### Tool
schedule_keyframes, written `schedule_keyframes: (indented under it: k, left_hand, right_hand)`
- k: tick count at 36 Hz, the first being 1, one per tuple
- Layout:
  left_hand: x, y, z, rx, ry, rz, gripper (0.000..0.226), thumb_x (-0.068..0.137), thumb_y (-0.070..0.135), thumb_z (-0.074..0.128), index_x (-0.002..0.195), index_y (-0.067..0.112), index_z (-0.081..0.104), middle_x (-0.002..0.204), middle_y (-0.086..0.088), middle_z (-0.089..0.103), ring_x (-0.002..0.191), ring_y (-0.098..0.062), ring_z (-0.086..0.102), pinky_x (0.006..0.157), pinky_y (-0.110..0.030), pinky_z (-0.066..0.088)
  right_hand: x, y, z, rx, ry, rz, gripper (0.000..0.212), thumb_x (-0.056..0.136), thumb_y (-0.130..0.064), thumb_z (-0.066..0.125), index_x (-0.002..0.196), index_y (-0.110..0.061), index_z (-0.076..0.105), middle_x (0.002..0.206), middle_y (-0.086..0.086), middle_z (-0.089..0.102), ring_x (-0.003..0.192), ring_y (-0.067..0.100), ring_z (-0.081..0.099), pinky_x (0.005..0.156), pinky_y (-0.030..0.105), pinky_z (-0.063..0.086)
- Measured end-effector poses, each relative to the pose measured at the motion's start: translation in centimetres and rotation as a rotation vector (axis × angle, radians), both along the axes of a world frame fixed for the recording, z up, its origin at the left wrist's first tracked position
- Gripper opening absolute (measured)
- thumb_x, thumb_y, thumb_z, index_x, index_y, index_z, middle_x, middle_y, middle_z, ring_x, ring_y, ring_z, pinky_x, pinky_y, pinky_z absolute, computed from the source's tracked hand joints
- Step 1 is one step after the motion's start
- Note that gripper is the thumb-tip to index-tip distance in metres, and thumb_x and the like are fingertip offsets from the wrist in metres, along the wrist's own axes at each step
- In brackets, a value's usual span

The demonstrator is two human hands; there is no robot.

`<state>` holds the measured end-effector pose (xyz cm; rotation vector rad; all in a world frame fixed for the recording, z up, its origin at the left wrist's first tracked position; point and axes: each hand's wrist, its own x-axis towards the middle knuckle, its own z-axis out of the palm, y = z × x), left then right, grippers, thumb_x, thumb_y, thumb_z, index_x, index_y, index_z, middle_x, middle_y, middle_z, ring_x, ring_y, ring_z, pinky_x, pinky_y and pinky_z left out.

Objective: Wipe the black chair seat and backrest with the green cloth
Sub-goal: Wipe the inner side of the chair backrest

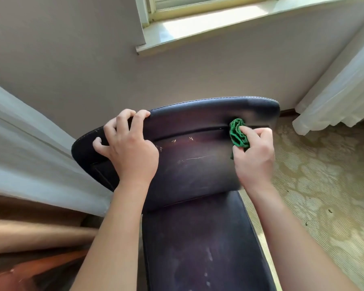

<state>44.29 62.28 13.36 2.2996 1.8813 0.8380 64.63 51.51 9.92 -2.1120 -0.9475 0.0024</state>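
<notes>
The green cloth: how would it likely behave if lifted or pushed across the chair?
Probably floppy: the green cloth sits bunched in folds inside the right hand. Likely light, since fingers alone pinch it. It should drag, not slide, on the black chair.

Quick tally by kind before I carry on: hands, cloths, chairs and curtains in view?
Hands: 2, left hand and right hand
Green cloth: 1
Black chair: 1
White curtains: 2, left curtain and right curtain
Total: 6
</notes>
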Motion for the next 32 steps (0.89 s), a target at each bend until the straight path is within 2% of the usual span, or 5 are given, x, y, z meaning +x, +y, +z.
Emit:
schedule_keyframes:
  k: [8, 22, 26, 29, 32]
  left_hand:
    - [0.0, 0.7, 0.2, -0.030, -0.021, -0.021, 0.076, 0.059, -0.005, 0.048, 0.123, 0.035, 0.059, 0.134, 0.009, 0.051, 0.129, -0.025, 0.039, 0.100, -0.061, 0.026]
    - [0.1, 1.4, 0.5, -0.119, -0.100, -0.041, 0.077, 0.058, -0.006, 0.052, 0.123, 0.035, 0.058, 0.136, 0.013, 0.048, 0.134, -0.021, 0.034, 0.108, -0.064, 0.020]
    - [0.1, 1.0, 0.6, -0.129, -0.111, -0.035, 0.076, 0.061, -0.005, 0.050, 0.124, 0.039, 0.057, 0.137, 0.014, 0.048, 0.136, -0.019, 0.032, 0.109, -0.062, 0.017]
    - [-0.1, 0.4, 0.9, -0.164, -0.106, -0.068, 0.078, 0.068, -0.004, 0.052, 0.131, 0.042, 0.055, 0.148, 0.013, 0.042, 0.144, -0.016, 0.026, 0.113, -0.064, 0.012]
    - [-0.6, -0.1, 0.7, -0.156, -0.110, -0.069, 0.079, 0.072, -0.004, 0.052, 0.139, 0.038, 0.052, 0.157, 0.005, 0.036, 0.150, -0.018, 0.023, 0.115, -0.064, 0.011]
  right_hand:
    - [0.7, 1.0, 0.2, -0.118, -0.103, 0.034, 0.036, 0.079, -0.010, 0.061, 0.113, -0.020, 0.066, 0.102, 0.007, 0.047, 0.094, 0.029, 0.049, 0.074, 0.035, 0.044]
    - [-2.9, 3.8, 1.2, -0.126, -0.053, 0.320, 0.032, 0.078, -0.011, 0.062, 0.107, -0.022, 0.069, 0.095, -0.001, 0.048, 0.088, 0.026, 0.052, 0.072, 0.041, 0.051]
    - [-5.4, 3.4, 0.9, -0.107, -0.052, 0.387, 0.040, 0.075, -0.012, 0.064, 0.112, -0.027, 0.069, 0.097, -0.006, 0.048, 0.089, 0.019, 0.052, 0.070, 0.038, 0.052]
    - [-6.1, 2.1, 0.3, -0.025, -0.020, 0.352, 0.044, 0.074, -0.010, 0.064, 0.115, -0.025, 0.068, 0.097, -0.007, 0.050, 0.086, 0.016, 0.054, 0.072, 0.036, 0.051]
    - [-5.4, 0.9, 0.0, 0.076, 0.018, 0.222, 0.048, 0.073, -0.004, 0.067, 0.118, -0.019, 0.067, 0.100, -0.005, 0.050, 0.088, 0.012, 0.053, 0.079, 0.022, 0.045]
